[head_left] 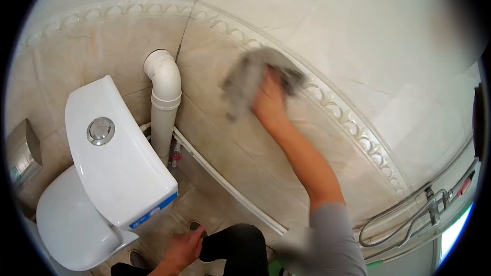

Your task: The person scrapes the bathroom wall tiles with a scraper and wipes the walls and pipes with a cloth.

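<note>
Presently, the right hand [269, 96] grips a grey cloth [244, 83] at the tiled wall [209, 64], overlapping the relief border [335, 111]. The left hand [184, 250], partly curled, hold undetermined, is near the knee [243, 236]. Leftward, the toilet cistern [120, 174] is covered; contents hidden.

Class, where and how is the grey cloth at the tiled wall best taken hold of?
Probably by the bunched middle of the grey cloth, coming from the side away from the tiled wall. It looks limp, with fabric spreading around the right hand, so gathering the centre should leave cloth facing the wall. Blur hides the finger placement.
</note>
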`<state>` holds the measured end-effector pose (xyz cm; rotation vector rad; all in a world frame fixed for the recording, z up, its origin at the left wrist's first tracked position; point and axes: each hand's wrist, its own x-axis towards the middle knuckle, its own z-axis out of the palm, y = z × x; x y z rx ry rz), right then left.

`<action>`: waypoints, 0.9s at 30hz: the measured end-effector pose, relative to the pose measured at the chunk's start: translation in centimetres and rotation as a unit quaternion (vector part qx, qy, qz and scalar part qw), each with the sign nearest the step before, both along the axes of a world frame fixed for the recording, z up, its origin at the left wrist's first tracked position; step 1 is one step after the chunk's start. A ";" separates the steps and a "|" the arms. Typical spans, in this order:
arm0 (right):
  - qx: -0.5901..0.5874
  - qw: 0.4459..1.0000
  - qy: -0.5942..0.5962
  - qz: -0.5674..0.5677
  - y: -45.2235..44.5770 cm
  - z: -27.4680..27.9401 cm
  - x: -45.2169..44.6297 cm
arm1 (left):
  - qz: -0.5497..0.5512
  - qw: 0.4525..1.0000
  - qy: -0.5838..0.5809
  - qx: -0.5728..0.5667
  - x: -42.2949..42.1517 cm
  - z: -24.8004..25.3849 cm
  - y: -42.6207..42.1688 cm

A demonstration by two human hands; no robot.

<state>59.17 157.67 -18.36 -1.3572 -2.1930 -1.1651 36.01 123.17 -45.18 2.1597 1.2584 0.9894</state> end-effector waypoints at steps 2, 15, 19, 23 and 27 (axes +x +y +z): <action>-0.002 0.991 -0.135 -0.004 8.0 -1.8 -5.8 | 0.005 1.000 0.025 -0.013 -0.5 -0.9 1.0; 0.224 0.970 -0.047 -0.081 -17.1 4.7 13.0 | 0.023 0.980 0.193 -0.051 -10.3 -9.4 -1.6; 0.257 0.958 -0.100 -0.075 -22.3 -0.4 29.9 | -0.020 0.985 0.163 0.057 -9.8 -8.2 -2.8; 0.180 0.951 -0.025 -0.248 -22.0 0.2 20.1 | -0.012 0.991 0.069 0.111 -8.6 -0.8 -3.0; 0.196 0.973 -0.029 -0.114 -11.2 1.8 10.9 | 0.014 0.995 0.030 0.092 -8.2 -1.1 -2.6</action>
